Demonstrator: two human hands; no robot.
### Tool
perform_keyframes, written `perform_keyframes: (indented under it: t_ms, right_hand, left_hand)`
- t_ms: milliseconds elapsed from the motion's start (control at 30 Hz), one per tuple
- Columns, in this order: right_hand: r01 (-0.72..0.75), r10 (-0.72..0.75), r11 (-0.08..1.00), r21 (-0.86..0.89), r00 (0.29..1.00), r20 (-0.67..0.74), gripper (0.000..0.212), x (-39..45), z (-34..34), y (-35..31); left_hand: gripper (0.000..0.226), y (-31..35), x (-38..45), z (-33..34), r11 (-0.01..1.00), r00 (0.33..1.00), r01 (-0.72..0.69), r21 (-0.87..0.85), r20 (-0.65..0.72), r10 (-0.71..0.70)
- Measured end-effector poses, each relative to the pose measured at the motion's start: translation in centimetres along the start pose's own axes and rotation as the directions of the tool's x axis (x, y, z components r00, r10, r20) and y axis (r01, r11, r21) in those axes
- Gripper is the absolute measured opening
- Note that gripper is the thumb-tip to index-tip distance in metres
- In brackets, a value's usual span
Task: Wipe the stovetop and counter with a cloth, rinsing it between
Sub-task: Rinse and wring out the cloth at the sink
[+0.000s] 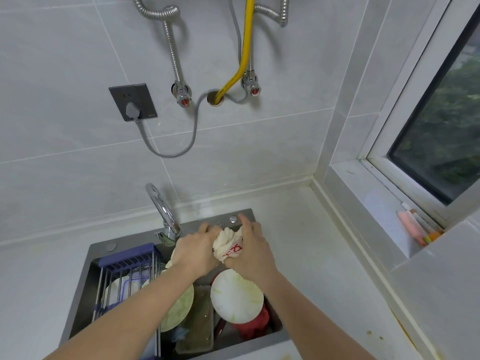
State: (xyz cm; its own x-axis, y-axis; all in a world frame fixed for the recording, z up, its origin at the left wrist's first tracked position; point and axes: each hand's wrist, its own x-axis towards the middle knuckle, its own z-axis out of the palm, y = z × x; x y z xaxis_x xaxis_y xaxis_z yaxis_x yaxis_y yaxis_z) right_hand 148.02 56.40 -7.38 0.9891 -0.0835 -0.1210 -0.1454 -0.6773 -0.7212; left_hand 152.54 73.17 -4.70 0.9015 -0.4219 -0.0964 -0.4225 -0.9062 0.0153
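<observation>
Both the left hand (196,252) and right hand (250,252) clamp the cloth (228,244) above the sink (83,281); soft, apparently wet, it twists best gripped at opposite ends.

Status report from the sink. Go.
Both hands, left and right, grip the cloth, twisted between them over the sink. Dirty plates piled below. Faucet at left, no water visible.

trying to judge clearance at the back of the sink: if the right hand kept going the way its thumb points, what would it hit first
Likely the back ledge of the sink, near the round button, then the tiled wall. The right hand grips the cloth with its thumb aimed up and away. Depth is unclear, so it may pass above the ledge.
</observation>
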Motion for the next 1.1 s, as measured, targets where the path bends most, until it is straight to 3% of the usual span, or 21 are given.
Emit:
perform_keyframes:
  t_ms: [67,133,233,300,333,400,533,600,700,767,833,933,1033,1100]
  right_hand:
    - [0.102,-0.122,0.987,-0.128,0.98,-0.156,0.113,-1.7,0.8,0.7]
    - [0.16,-0.205,0.95,-0.266,0.967,-0.149,0.116,-3.2,1.6,1.9]
    - [0.204,-0.254,0.927,-0.314,0.959,-0.127,0.122,-3.6,1.7,3.3]
    - [0.233,-0.28,0.933,-0.274,0.949,-0.146,0.114,-3.0,1.1,3.2]
    - [0.245,-0.295,0.93,-0.275,0.942,-0.16,0.11,-2.4,0.7,2.9]
    - [0.268,-0.325,0.907,-0.326,0.936,-0.137,0.109,-0.9,-0.7,1.7]
    - [0.323,-0.314,0.834,-0.447,0.944,0.096,0.102,2.5,-3.1,-0.8]
    - [0.319,-0.272,0.842,-0.436,0.947,0.168,0.09,3.3,-3.0,-1.2]
    - [0.261,-0.192,0.877,-0.402,0.96,0.204,0.051,3.2,-1.9,-0.8]
    - [0.186,-0.12,0.934,-0.305,0.968,0.222,0.031,3.0,-1.1,-0.5]
    - [0.134,-0.071,0.967,-0.219,0.96,0.273,0.026,2.6,-0.2,-0.1]
    - [0.032,0.002,0.994,-0.102,0.948,0.319,0.038,1.3,0.9,0.3]
    - [-0.19,0.126,0.973,0.131,0.912,0.39,0.019,-0.3,1.6,0.7]
    - [-0.276,0.182,0.948,0.157,0.877,0.444,0.014,-0.7,1.9,0.8]
  left_hand:
    - [0.056,0.1,0.9,-0.5,0.988,0.995,0.083,-0.132,0.069,-0.075]
    - [0.052,0.1,1.5,-0.8,0.941,0.979,0.147,-0.305,0.181,-0.094]
    - [0.046,0.2,2.1,-1.2,0.738,0.939,0.238,-0.631,0.344,-0.009]
    - [0.042,0.7,1.8,-1.8,0.608,0.901,0.298,-0.736,0.427,0.075]
    - [0.041,1.0,1.7,-2.0,0.589,0.882,0.3,-0.751,0.453,0.128]
    - [0.039,1.4,1.4,-2.4,0.635,0.866,0.257,-0.729,0.465,0.183]
    - [0.031,1.2,1.1,-2.5,0.695,0.896,0.241,-0.677,0.43,0.109]
    - [0.027,0.9,0.8,-2.2,0.832,0.912,0.15,-0.534,0.4,0.093]
    - [0.021,0.2,0.3,-0.9,0.993,0.966,0.013,-0.119,0.258,0.019]
    - [0.026,-0.5,0.2,0.2,0.995,0.991,-0.066,0.079,0.119,0.056]
    - [0.027,-1.2,0.2,1.2,0.981,0.992,-0.121,0.151,0.044,0.116]
    - [0.023,-1.7,-0.2,2.5,0.98,0.99,-0.132,0.147,-0.018,0.137]
    - [0.025,-2.2,-0.6,3.3,0.979,0.983,-0.167,0.114,-0.057,0.174]
    - [0.024,-2.0,-1.0,3.5,0.976,0.975,-0.198,0.092,-0.081,0.205]
